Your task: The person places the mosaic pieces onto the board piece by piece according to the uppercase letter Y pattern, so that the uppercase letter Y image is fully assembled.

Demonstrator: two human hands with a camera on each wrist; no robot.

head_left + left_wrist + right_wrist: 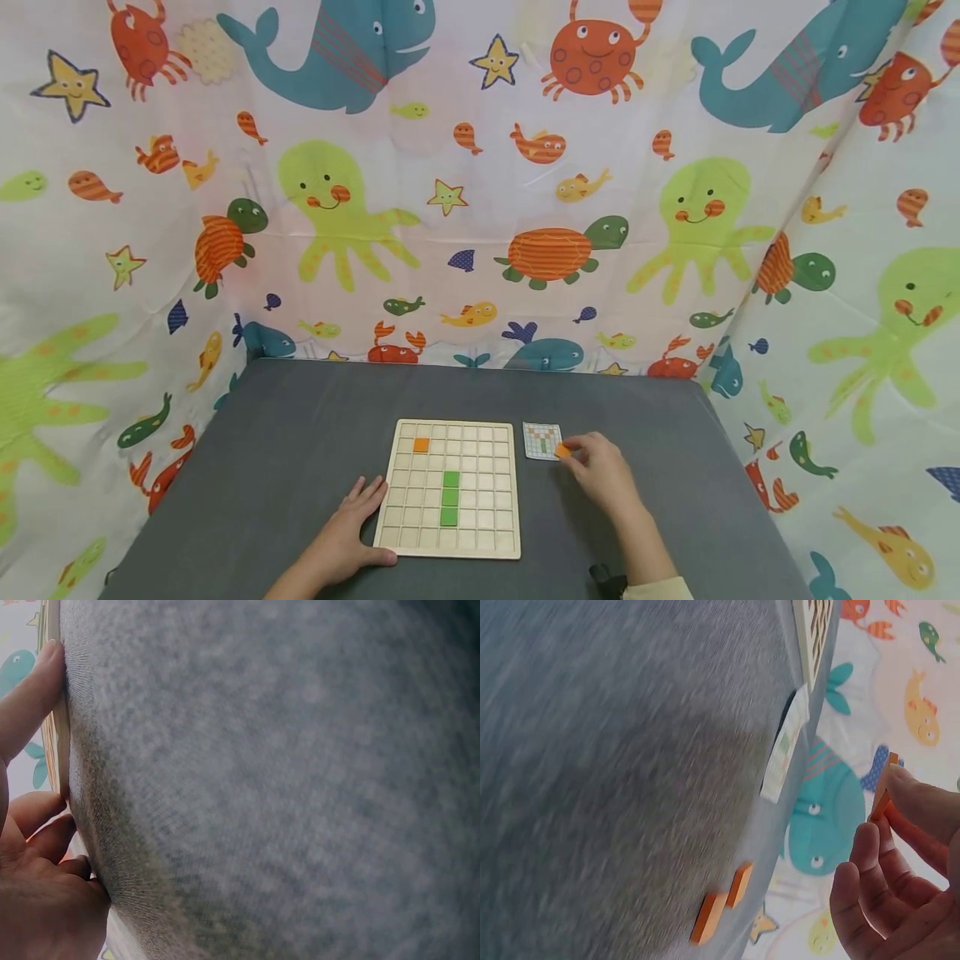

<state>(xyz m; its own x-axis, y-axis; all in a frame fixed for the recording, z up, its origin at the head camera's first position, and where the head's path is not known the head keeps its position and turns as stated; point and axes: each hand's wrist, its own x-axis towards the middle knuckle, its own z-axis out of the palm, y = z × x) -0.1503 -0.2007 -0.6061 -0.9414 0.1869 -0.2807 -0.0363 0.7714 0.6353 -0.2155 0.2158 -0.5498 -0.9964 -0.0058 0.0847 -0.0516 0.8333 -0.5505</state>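
A pale wooden grid board [487, 479] lies on the grey table, holding one orange tile [422, 445] near its upper left and a column of three green tiles [449, 497] around its middle. My left hand [347, 533] rests at the board's near left corner, thumb along the front edge and fingers against the left side. Between thumb and fingertips, my right hand [602, 472] pinches an orange square tile [886, 791], raised above the table. In the head view this tile overlaps the corner of a small printed pattern card [542, 440] right of the board.
Two loose orange tiles [709, 919] lie on the table in the right wrist view; the right hand and arm hide them from the head view. A sea-animal curtain [465, 250] hangs behind and along both sides of the table [300, 417]. A dark strap [606, 581] sits at the right wrist.
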